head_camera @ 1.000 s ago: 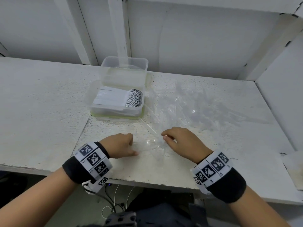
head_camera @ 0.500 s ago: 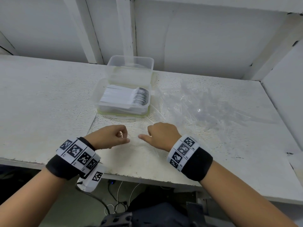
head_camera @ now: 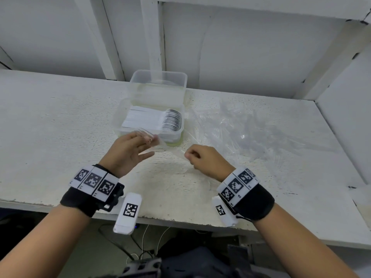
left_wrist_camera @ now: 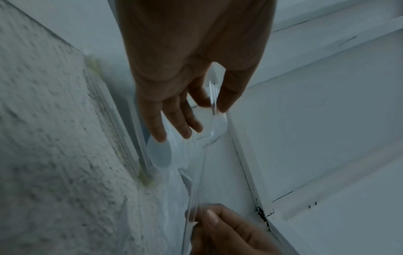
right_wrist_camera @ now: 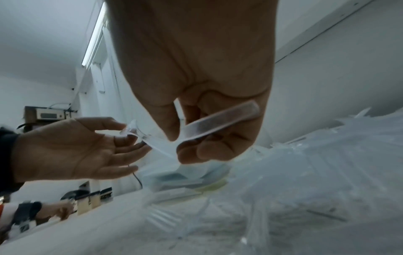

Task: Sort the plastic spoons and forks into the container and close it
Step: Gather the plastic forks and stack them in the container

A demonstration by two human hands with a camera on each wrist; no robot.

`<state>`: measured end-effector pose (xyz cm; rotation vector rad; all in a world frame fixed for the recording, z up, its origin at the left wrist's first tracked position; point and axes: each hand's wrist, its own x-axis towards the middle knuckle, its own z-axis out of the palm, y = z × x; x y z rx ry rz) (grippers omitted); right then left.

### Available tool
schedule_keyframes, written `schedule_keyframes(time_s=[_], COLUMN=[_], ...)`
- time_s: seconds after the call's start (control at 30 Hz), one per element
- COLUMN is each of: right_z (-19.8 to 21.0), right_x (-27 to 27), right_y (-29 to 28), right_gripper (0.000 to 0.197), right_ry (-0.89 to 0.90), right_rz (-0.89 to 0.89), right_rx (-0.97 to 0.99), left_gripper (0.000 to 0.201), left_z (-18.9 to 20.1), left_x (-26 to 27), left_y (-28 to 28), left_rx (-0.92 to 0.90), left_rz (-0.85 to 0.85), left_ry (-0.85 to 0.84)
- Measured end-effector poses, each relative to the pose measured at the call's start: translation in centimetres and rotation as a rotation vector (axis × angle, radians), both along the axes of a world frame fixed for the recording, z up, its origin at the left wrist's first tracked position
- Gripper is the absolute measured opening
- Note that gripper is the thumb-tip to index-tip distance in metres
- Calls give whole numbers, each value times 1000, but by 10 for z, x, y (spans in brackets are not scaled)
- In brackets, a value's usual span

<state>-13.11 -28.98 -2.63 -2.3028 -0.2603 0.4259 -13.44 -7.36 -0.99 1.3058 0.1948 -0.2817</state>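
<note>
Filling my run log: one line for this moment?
right hand pinches clear utensil | left hand takes head end | container open

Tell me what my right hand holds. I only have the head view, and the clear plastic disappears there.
Observer: A clear fork; the right hand pinches its handle, shown by the right wrist view.
Operator: Report the left grip.
Observer: On the left hand, thumb and forefinger meet at the fork's tines; the other fingers are straight.
Operator: Name anything else close.
Observer: A clear spoon, its bowl just past the left fingertips.
</note>
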Motion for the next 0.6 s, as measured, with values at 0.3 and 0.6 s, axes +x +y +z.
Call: schedule_keyframes(time_s=[0.3,0.6], right_z=[6,-14], right_x=[-9,4], right_y=[-48,-4], right_gripper=[15,35], right_ry=[-33,-242], right_rz=[-167,273], right_rx=[10,-673], left_gripper=[22,26], left_z=[3,-12], left_x=[10,16], left_y=[-15,-3], left_rx=[-70,199], left_rz=[106,111], left_ry=[-114,-82])
